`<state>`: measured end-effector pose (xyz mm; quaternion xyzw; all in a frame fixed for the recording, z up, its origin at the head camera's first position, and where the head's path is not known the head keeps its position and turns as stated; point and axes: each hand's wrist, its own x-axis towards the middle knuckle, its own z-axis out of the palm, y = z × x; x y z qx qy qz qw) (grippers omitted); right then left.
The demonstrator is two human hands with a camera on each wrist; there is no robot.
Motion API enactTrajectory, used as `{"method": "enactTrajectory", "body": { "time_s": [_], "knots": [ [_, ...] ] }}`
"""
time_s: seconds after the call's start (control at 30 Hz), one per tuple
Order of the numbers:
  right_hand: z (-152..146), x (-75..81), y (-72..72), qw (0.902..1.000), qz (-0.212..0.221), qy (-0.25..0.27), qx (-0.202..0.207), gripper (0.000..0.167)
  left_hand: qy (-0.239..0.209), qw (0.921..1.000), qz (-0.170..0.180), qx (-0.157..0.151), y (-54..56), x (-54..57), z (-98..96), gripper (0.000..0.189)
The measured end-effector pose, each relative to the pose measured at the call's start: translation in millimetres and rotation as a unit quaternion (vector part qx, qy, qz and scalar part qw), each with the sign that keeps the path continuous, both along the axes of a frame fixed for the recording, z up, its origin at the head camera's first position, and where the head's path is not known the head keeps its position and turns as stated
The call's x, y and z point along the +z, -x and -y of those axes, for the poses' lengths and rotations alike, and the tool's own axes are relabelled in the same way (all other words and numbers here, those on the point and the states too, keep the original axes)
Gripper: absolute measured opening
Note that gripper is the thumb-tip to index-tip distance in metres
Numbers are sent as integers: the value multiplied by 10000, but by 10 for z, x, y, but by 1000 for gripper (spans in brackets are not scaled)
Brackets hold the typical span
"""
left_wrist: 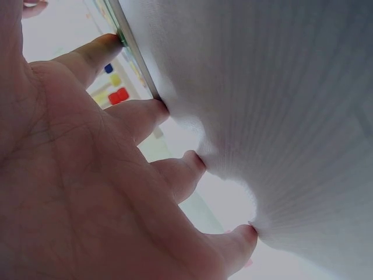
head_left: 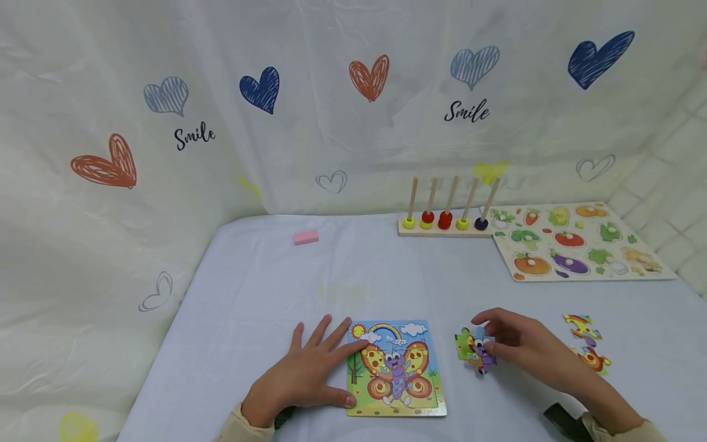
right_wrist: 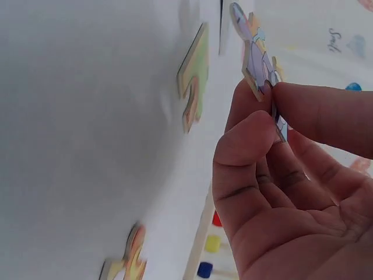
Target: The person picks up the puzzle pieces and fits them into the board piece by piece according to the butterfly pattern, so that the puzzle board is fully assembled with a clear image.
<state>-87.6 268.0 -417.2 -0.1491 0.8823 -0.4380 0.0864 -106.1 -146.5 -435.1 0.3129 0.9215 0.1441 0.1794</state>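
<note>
The left hand [head_left: 306, 374] lies with spread, straight fingers against the left side of a butterfly puzzle board [head_left: 436, 383]. Its thumb and index finger touch the board, while its other fingertips rest on the cloth, as the left wrist view shows. To the right of the board, the right hand [head_left: 533, 350] pinches a puzzle piece [right_wrist: 259, 61] bearing a purple butterfly face between thumb and fingers, raised off the table. A green-edged puzzle piece [head_left: 463, 345] lies on the cloth by that hand. Farther right are a yellow-and-red piece [head_left: 582, 325] and an orange swirl piece [head_left: 595, 360].
At the back stands a wooden peg rack [head_left: 444, 232] with coloured beads. Beside it lies a vegetable peg puzzle [head_left: 544, 242]. A pink block [head_left: 306, 237] sits at the back left. A heart-printed curtain [head_left: 309, 135] hangs behind the table.
</note>
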Motion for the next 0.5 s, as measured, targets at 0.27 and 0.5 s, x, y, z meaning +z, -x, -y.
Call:
{"method": "enactTrajectory", "body": {
  "time_s": [0.27, 0.5],
  "knots": [
    [239, 55, 71, 9974, 610, 365, 132, 26, 6, 10000, -27, -6, 2, -4, 0, 93],
    [413, 39, 110, 9948, 731, 601, 377, 24, 30, 9999, -99, -44, 5, -12, -2, 92]
  ]
}}
